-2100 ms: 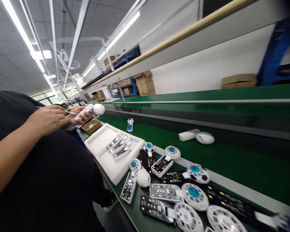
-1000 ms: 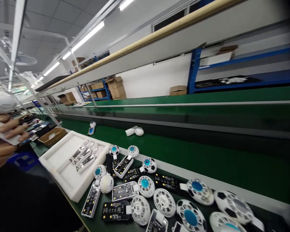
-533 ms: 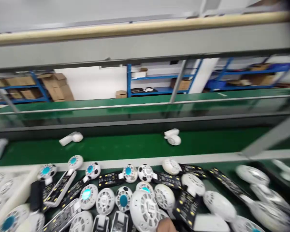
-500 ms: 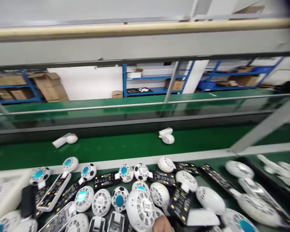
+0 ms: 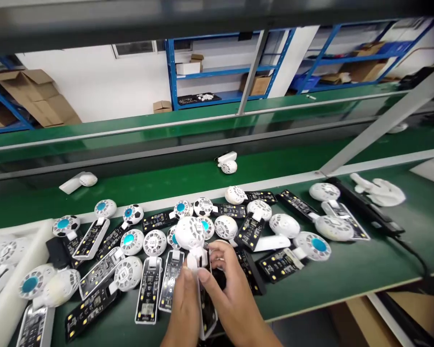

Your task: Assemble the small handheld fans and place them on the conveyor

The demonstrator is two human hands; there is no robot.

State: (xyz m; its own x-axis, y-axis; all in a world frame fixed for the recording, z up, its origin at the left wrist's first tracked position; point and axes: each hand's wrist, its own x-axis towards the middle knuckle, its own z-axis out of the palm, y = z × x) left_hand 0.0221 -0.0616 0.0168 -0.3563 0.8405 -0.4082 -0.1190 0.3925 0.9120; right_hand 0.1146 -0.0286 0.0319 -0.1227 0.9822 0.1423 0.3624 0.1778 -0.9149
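Note:
Between my two hands is a white round-headed device, its vented head pointing away from me and its flat dark body towards me. My left hand grips the body from the left, thumb near the white neck. From the right, my right hand closes on it, with the thumb along the body and fingers curled behind the neck. Parts of the body are hidden by my hands. Just left lie similar devices with exposed circuit boards. To the right of my right hand is another one with a blue disc.
A white tray with more white heads stands at the left. On the right lie a black bar-shaped tool with a cord and a white moulded part. Behind runs a green conveyor belt carrying two devices. A slanted grey post rises at right.
The view has tilted down, so more of the bench shows. Both hands are now in sight on the round-headed device; before, only a fingertip showed beside a white head at the bottom edge.

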